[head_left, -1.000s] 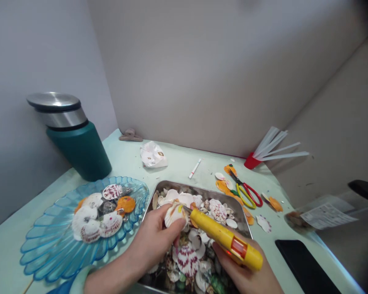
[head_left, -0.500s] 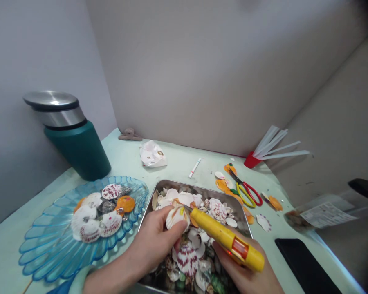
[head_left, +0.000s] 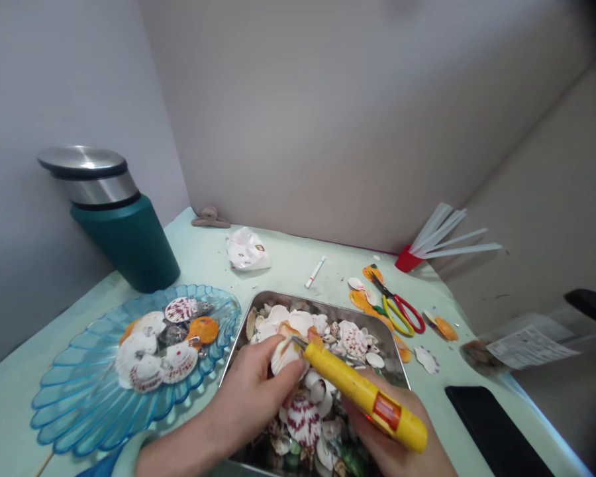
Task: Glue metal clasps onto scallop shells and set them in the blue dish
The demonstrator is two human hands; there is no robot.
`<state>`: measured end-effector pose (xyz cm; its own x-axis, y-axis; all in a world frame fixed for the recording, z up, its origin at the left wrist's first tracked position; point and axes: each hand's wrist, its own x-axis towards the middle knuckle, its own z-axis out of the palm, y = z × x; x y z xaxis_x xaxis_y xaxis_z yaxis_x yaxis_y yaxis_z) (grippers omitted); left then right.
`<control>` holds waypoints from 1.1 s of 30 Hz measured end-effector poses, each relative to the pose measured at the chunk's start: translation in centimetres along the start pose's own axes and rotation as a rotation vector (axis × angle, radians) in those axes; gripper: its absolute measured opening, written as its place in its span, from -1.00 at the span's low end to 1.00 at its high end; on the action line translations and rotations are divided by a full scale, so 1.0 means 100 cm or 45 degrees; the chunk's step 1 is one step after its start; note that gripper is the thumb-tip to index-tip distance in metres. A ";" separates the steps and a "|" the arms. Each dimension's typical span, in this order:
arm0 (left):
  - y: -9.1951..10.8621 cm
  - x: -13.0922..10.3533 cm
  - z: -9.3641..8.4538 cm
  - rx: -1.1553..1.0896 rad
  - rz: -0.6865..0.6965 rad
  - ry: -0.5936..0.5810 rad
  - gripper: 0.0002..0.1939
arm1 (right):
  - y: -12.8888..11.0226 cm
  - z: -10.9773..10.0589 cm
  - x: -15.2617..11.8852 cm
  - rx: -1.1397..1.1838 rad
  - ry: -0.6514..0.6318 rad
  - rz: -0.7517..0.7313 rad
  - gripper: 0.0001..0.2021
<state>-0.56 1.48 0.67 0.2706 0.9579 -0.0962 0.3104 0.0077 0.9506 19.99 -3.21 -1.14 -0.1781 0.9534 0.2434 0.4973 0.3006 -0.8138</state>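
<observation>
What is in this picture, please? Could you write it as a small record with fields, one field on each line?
left hand: left hand holds a pale shell over the metal tray
right hand: right hand grips a yellow glue gun, its tip at the shell
tray: heaped with mixed shells
left of tray: blue glass plate with several shells
behind plate: green bottle, steel lid
right of tray: scissors, glue sticks in a red cup

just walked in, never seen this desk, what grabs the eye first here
The yellow glue gun in the right hand, its tip at a pale shell pinched by the left hand over a metal tray heaped with shells. To the left, a blue glass plate of shells beside a green flask.
</observation>
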 end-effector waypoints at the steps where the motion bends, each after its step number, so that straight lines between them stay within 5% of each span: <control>1: 0.000 0.000 0.000 -0.011 -0.006 -0.010 -0.81 | 0.000 0.000 0.000 0.006 0.007 -0.006 -0.91; 15: 0.005 -0.001 -0.001 -0.156 -0.046 -0.016 -0.82 | -0.002 -0.001 -0.001 0.028 0.014 0.059 -0.89; 33: 0.000 -0.001 0.000 -0.004 -0.041 -0.073 -0.81 | -0.001 0.000 0.000 0.021 0.022 0.046 -0.97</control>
<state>-0.59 1.39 0.73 0.3125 0.9391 -0.1433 0.3169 0.0392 0.9476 19.89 -3.25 -1.05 -0.1453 0.9639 0.2231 0.4892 0.2660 -0.8306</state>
